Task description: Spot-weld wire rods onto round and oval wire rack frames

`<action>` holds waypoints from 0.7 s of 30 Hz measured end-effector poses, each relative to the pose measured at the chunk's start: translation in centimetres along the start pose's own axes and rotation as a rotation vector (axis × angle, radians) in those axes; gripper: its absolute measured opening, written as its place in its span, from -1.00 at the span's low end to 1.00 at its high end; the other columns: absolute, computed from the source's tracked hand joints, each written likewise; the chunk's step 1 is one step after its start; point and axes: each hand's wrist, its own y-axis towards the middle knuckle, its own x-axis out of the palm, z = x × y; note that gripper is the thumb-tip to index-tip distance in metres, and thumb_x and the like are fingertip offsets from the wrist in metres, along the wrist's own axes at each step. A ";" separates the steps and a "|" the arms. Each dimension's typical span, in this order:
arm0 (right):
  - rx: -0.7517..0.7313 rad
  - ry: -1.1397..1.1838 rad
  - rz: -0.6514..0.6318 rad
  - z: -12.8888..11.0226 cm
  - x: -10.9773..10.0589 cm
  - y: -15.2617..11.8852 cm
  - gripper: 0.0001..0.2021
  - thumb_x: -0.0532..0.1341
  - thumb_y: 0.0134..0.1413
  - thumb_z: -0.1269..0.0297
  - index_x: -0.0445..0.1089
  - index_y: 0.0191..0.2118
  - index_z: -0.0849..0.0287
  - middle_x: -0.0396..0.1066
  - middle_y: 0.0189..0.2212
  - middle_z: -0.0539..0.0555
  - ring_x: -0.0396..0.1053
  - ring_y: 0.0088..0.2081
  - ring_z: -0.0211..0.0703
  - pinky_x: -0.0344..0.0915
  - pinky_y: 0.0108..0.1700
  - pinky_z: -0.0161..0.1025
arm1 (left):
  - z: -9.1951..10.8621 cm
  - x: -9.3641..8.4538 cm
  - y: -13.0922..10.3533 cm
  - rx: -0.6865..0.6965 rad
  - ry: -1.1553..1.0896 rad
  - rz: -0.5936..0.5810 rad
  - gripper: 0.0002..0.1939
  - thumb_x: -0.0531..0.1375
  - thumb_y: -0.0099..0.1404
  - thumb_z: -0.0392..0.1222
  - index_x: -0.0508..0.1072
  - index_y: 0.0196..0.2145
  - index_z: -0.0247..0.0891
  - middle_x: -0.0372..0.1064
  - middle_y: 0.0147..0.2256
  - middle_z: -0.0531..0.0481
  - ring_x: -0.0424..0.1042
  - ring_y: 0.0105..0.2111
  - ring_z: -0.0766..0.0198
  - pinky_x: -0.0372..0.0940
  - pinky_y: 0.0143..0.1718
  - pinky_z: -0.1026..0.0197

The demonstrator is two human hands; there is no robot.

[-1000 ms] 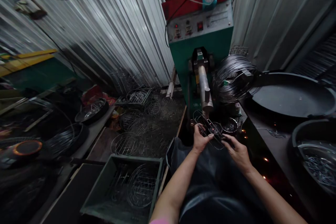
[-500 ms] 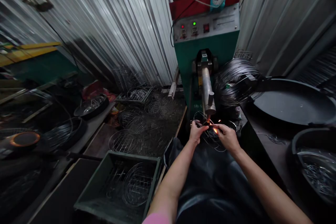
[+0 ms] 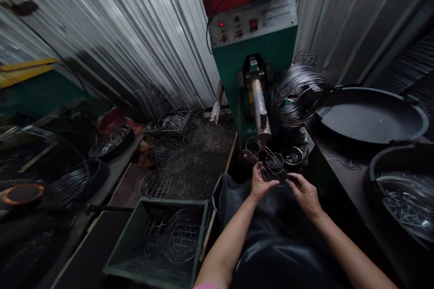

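A thin wire frame (image 3: 274,154) with rounded loops is held just below the electrode arm (image 3: 260,113) of a green spot welder (image 3: 224,70). My left hand (image 3: 260,184) pinches the frame's near left side between thumb and fingers. At the near right edge, my right hand (image 3: 304,193) has its fingertips closed on the frame. A few small orange sparks glow near my left fingers. Behind the frame stands a small round bowl (image 3: 293,155) with metal bits in it. The exact grip points are dark and partly hidden.
To the left is a green crate (image 3: 117,253) holding round wire racks. A wire coil (image 3: 300,95) hangs right of the welder. Farther right are a wide black pan (image 3: 366,117) and a tub (image 3: 376,176) of metal pieces. Wire scraps litter the floor (image 3: 217,144).
Both hands have drawn the wire frame down and back from the electrode tip. The bright flame-like sparks have faded to small glints. The welder's green light has gone out.
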 end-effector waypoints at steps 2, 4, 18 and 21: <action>-0.079 -0.009 0.055 0.3 0.6 -0.3 -0.77 0.13 0.09 0.16 0.39 -0.21 0.15 0.47 -0.25 0.11 0.44 -0.22 -0.10 0.35 -0.08 -0.14 | 0.1 0.0 0.0 -0.012 0.005 0.010 -0.17 0.44 -0.30 -0.25 0.18 -0.05 -0.18 0.14 0.03 -0.16 0.20 0.04 0.12 0.06 0.09 0.01; -0.139 -0.016 0.110 0.4 1.2 -0.8 -0.79 0.12 0.11 0.20 0.39 -0.19 0.15 0.45 -0.20 0.13 0.43 -0.17 -0.09 0.33 -0.03 -0.11 | 0.1 0.0 -0.2 -0.004 0.026 0.015 -0.22 0.43 -0.27 -0.24 0.19 -0.08 -0.19 0.17 -0.03 -0.14 0.22 0.00 0.15 0.09 0.06 0.03; -0.082 0.074 0.049 0.1 0.1 -0.7 -0.82 0.11 0.12 0.17 0.40 -0.30 0.11 0.45 -0.31 0.09 0.42 -0.26 -0.14 0.37 -0.17 -0.19 | 0.8 -0.1 -0.9 -0.054 0.055 0.013 -0.35 0.42 -0.25 -0.23 0.25 -0.19 -0.21 0.20 -0.13 -0.08 0.28 -0.12 0.23 0.23 -0.11 0.14; -0.147 0.097 0.003 -0.7 -0.1 -0.3 -0.81 0.10 0.13 0.19 0.41 -0.26 0.11 0.44 -0.30 0.09 0.42 -0.25 -0.15 0.36 -0.16 -0.22 | 1.1 0.0 -1.2 -0.114 -0.045 0.002 -0.39 0.41 -0.23 -0.24 0.25 -0.21 -0.21 0.24 -0.19 -0.05 0.31 -0.16 0.25 0.25 -0.15 0.17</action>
